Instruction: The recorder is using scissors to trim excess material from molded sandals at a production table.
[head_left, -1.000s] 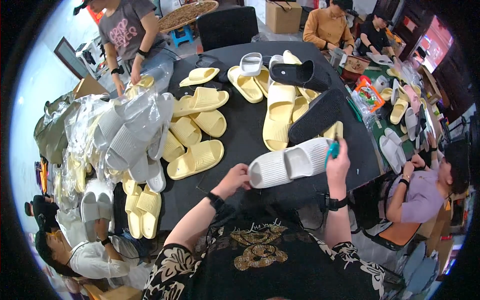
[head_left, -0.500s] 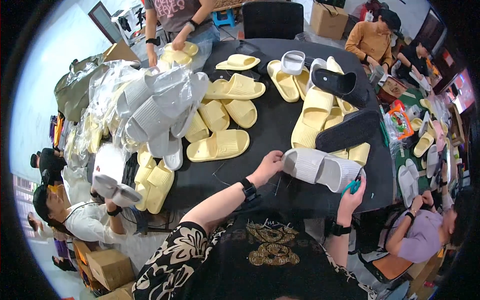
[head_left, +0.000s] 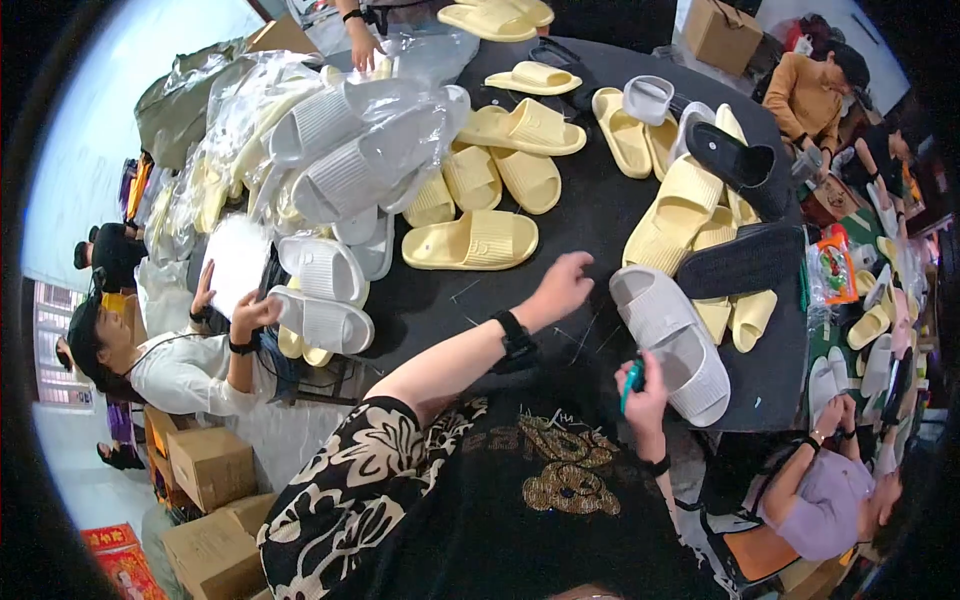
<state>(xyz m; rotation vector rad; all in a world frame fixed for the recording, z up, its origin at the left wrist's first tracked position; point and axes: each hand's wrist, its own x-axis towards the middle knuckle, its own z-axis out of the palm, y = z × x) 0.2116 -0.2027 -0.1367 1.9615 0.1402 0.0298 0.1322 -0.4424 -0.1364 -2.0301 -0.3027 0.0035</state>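
A grey ribbed slide slipper (head_left: 700, 385) lies on the black-covered table just in front of me, its toe pointing away and to the left. My right hand (head_left: 645, 392) is at its left edge, closed around small teal-handled thread snips (head_left: 632, 380). To the left of the slipper, my left hand (head_left: 562, 290) hovers over the table with fingers loosely bent and nothing visible in them. Yellow slippers (head_left: 660, 225) and a dark slipper (head_left: 745, 262) lie just beyond the grey one.
Bagged grey and yellow slippers (head_left: 350, 150) are heaped at the left. Several yellow slippers (head_left: 470, 240) sit mid-table. A co-worker in white (head_left: 190, 360) handles grey slippers (head_left: 325, 318) on the left. Other people work at a side table on the right. Cardboard boxes (head_left: 210, 465) stand lower left.
My left hand has let go of the grey slipper. The slipper has turned so its toe points more away from me. My right hand with the snips has shifted left.
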